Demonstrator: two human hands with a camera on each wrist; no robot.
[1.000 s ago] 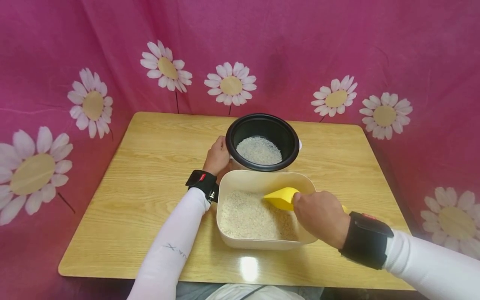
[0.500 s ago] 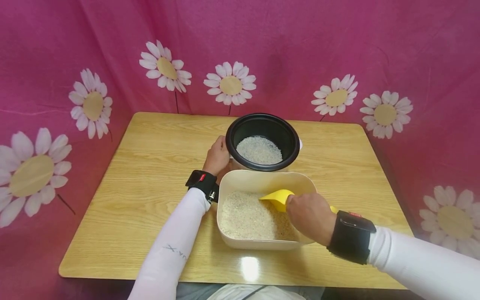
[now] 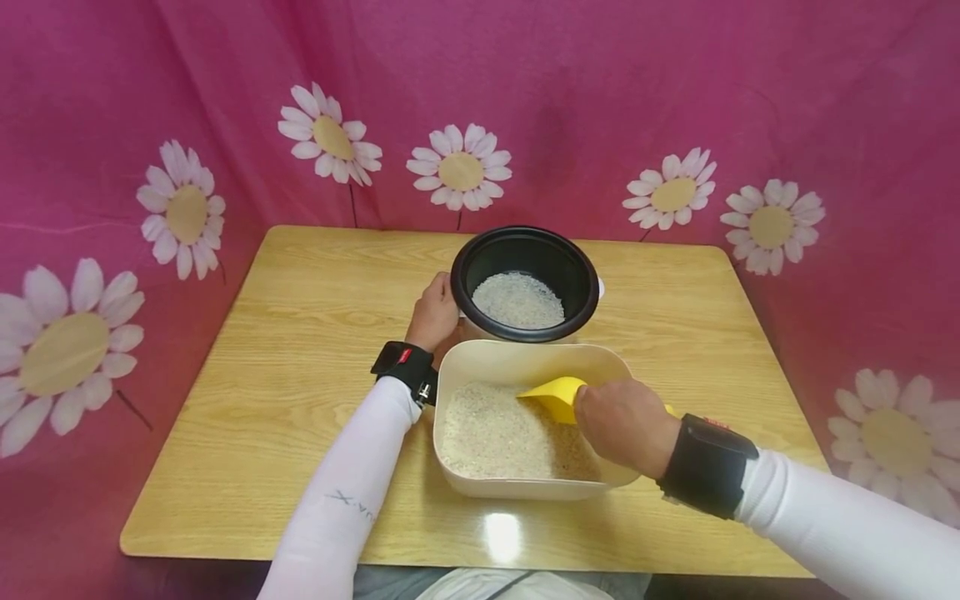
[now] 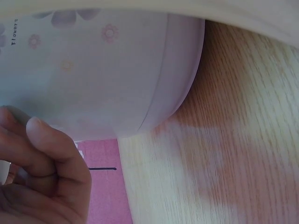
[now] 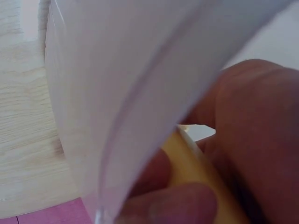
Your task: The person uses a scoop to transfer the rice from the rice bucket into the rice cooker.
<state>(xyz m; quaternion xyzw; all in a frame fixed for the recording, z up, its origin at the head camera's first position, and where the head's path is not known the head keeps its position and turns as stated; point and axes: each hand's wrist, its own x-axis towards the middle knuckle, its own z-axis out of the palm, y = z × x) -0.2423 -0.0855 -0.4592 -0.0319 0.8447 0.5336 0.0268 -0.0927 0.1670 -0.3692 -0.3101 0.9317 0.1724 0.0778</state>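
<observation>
- Closest to the camera there's a bit of pale clothing (image 3: 517, 586) at the front edge of a wood-grain table (image 3: 315, 400).
- Both forearms wear white sleeves (image 3: 847, 512), each with a black wrist strap (image 3: 708, 467).
- Next up is a cream tub (image 3: 525, 489) with rounded corners, a layer of rice (image 3: 491, 442) across its bottom.
- Right hand (image 3: 626, 425) has its fingers wrapped round the handle of a yellow scoop (image 3: 558, 398). The scoop's bowl is inside the tub, toward the back right, tip pointing left and down by the rice. Can't tell how deep it's dug in. The right wrist cam shows the grip partly behind the tub's wall.
- Left hand (image 3: 433, 315) is holding the left side of the rice cooker (image 4: 107, 70), fingers curled, though the handle there is mostly hidden.
- The cooker's just behind the tub, can't tell if they touch. It's upright, pale with purple flowers and "Flowers" lettering.
- Its black pot (image 3: 573, 312) is lidless, with whiter grains (image 3: 519, 300) lying on the bottom.
- Way at the back: pink curtain (image 3: 570, 67) with big white daisies (image 3: 461, 171).
</observation>
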